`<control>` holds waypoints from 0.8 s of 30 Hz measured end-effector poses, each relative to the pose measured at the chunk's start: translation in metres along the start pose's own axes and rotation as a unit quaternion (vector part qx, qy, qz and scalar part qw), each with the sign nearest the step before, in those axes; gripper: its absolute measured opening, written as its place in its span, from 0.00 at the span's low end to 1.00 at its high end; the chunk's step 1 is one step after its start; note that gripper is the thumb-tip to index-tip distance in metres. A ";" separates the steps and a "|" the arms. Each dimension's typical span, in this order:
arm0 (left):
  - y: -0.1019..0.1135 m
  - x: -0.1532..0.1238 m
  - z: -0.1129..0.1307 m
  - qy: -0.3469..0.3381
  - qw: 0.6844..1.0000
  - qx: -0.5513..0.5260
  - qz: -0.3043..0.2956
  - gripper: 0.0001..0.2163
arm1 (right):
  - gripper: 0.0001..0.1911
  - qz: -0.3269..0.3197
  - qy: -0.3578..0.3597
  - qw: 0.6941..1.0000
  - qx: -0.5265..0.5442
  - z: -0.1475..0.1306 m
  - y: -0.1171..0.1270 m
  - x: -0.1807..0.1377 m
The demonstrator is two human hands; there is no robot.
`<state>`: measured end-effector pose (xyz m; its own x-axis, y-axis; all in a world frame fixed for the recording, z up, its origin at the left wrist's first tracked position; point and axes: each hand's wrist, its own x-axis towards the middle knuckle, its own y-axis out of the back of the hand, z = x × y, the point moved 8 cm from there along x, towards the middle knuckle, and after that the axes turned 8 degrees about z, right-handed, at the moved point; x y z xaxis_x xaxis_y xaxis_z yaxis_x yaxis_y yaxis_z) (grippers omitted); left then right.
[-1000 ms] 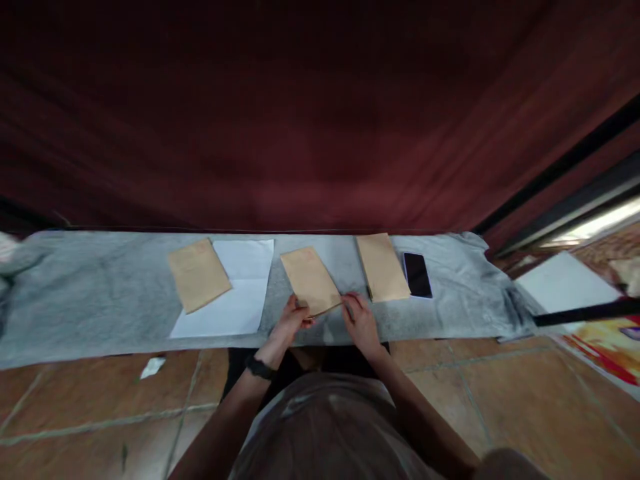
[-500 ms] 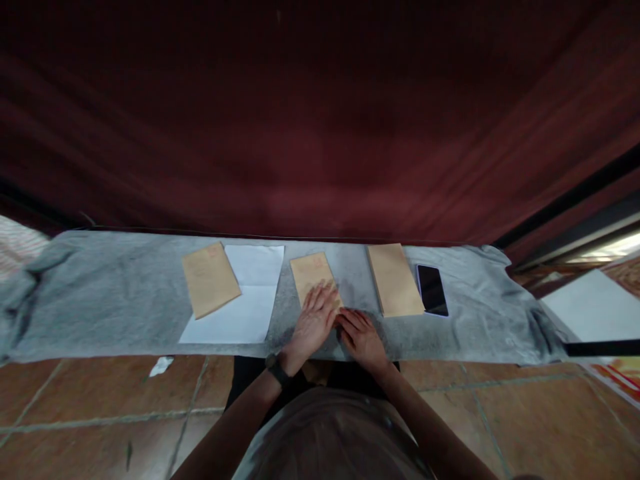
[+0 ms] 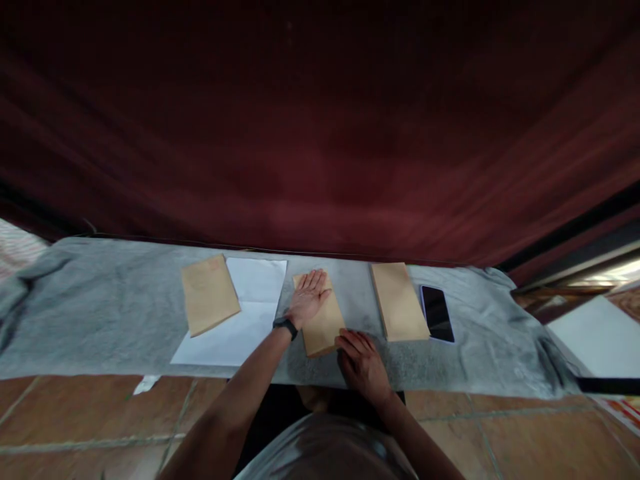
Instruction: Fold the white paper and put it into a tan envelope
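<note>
A brown envelope (image 3: 324,325) lies in the middle of the grey cloth (image 3: 100,313). My left hand (image 3: 309,296) rests flat on its far half, fingers stretched out, a black watch on the wrist. My right hand (image 3: 363,362) lies palm down at the envelope's near right corner, its fingertips touching the edge. Neither hand holds anything. To the left, a second brown envelope (image 3: 209,293) partly overlaps a white sheet of paper (image 3: 237,313). A third brown envelope (image 3: 399,301) lies to the right, beside a black phone (image 3: 437,313).
A dark red curtain (image 3: 320,133) hangs right behind the cloth. Brown floor tiles (image 3: 525,433) run along the near side, with a white paper scrap (image 3: 146,383) at the left. A white board (image 3: 595,330) lies at the far right.
My left hand has slid away from me along the middle envelope, from its near end to its far half. My right hand stayed at the near right corner. The view shifted slightly.
</note>
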<state>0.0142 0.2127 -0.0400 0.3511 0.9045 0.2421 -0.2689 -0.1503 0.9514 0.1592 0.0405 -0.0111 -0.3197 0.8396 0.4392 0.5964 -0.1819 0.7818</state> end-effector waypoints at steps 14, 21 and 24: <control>0.009 -0.103 0.065 -0.096 0.993 -0.071 -0.009 0.28 | 0.18 0.008 0.019 1.000 -0.018 0.008 -0.007 -0.005; 0.036 -0.160 0.067 -0.076 0.986 -0.144 0.042 0.20 | 0.12 -0.021 -0.006 1.000 -0.018 0.021 -0.012 0.007; 0.037 -0.154 0.063 -0.033 0.987 -0.145 0.054 0.19 | 0.10 -0.018 -0.018 0.999 -0.029 0.022 -0.014 0.015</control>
<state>0.0065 0.0429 -0.0299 0.3623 0.8597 0.3601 -0.5495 -0.1151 0.8275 0.1621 0.0672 -0.0251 -0.3129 0.8640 0.3944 0.5401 -0.1797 0.8222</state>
